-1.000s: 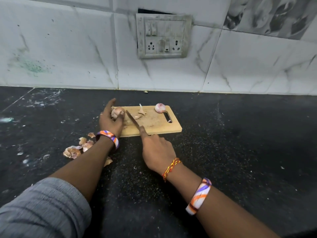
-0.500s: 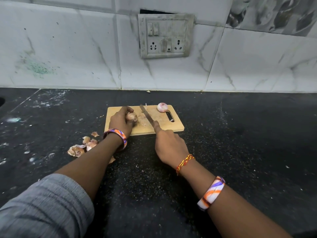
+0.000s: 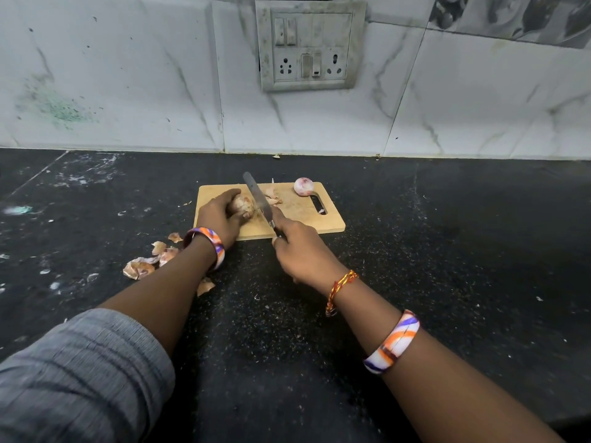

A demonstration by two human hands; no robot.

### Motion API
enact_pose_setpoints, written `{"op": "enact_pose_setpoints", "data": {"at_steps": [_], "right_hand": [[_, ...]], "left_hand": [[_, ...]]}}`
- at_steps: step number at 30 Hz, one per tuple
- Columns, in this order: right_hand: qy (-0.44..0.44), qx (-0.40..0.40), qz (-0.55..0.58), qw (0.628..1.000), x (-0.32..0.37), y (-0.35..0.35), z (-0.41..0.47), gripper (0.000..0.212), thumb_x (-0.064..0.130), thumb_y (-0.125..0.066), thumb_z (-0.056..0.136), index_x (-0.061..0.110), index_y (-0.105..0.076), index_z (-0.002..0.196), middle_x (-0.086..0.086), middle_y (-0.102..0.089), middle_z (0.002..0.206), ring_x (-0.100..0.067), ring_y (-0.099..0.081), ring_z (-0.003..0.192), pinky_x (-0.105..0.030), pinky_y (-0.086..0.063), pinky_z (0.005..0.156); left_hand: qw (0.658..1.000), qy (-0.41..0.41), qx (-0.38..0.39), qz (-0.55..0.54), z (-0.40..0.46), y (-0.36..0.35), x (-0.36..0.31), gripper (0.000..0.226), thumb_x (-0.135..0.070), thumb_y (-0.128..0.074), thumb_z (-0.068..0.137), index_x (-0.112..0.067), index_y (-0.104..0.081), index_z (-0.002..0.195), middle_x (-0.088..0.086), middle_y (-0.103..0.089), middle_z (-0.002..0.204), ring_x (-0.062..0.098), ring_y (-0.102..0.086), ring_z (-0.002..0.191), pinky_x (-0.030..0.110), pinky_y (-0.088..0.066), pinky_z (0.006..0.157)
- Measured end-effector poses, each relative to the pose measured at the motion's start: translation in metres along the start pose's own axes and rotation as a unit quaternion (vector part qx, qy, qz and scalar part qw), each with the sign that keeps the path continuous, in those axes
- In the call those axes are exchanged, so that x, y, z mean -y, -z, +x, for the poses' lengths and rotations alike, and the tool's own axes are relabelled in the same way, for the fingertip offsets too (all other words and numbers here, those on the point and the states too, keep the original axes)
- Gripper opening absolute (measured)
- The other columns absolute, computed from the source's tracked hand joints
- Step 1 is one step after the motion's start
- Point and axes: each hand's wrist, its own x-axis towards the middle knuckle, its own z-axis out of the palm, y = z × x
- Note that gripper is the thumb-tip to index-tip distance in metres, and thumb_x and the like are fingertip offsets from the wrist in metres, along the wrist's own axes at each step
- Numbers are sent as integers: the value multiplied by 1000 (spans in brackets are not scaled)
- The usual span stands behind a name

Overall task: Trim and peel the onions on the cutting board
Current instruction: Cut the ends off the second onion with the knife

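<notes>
A small wooden cutting board (image 3: 297, 220) lies on the black counter. My left hand (image 3: 219, 215) holds an unpeeled onion (image 3: 242, 204) down on the board's left part. My right hand (image 3: 302, 254) grips a knife (image 3: 257, 196); its blade lies right against the onion's right end, tip pointing away from me. A peeled onion (image 3: 303, 186) rests at the board's far right corner, beside the handle slot. Loose skin scraps (image 3: 272, 197) lie just right of the blade.
A pile of onion skins (image 3: 150, 259) sits on the black counter (image 3: 447, 251) left of the board, one more skin (image 3: 204, 286) under my left forearm. A tiled wall with a switch and socket panel (image 3: 308, 46) rises behind.
My left hand brought the onion from the board's left edge toward its middle. My right hand swung the knife blade over until it rests at the onion's right end.
</notes>
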Motion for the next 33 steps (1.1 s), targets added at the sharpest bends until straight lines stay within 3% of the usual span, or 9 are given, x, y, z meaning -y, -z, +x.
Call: {"op": "enact_pose_setpoints", "data": {"at_steps": [2, 5, 9, 13, 33], "right_hand": [[6, 3, -14, 1000, 2, -2, 3, 58, 9, -37, 95, 21, -16, 148, -16, -59, 119, -30, -60, 86, -40, -50, 77], [11, 7, -30, 999, 4, -6, 4, 57, 9, -36, 95, 18, -16, 147, -17, -58, 119, -33, -58, 101, -43, -48, 87], [13, 16, -89, 996, 10, -5, 9, 60, 6, -37, 92, 19, -17, 147, -22, -58, 111, -39, -56, 101, -41, -46, 82], [4, 15, -146, 989, 19, -10, 22, 64, 6, -40, 90, 15, -14, 148, -21, -53, 120, -38, -54, 108, -42, -45, 84], [-19, 36, -177, 983, 16, -25, 30, 69, 6, -48, 90, 11, -12, 148, -16, -54, 119, -31, -56, 107, -38, -47, 84]], "left_hand": [[1000, 3, 0, 11, 1, -1, 1, 49, -7, -60, 84, -10, -47, 131, 15, -54, 130, 30, -51, 120, 36, -39, 105], [1000, 4, -1, 31, 4, -2, 2, 50, -2, -58, 83, -10, -46, 131, 17, -54, 131, 32, -50, 120, 37, -40, 104], [1000, 5, 1, 20, 4, -2, 2, 49, -4, -58, 84, -10, -46, 131, 15, -56, 129, 28, -52, 119, 34, -39, 104], [1000, -1, 1, 23, 4, -4, 0, 48, 0, -55, 85, -8, -45, 132, 16, -56, 128, 28, -52, 119, 32, -39, 104], [1000, -8, 10, 15, 6, -2, 2, 45, -4, -57, 85, -9, -48, 129, 16, -58, 126, 28, -53, 118, 26, -38, 99]]}}
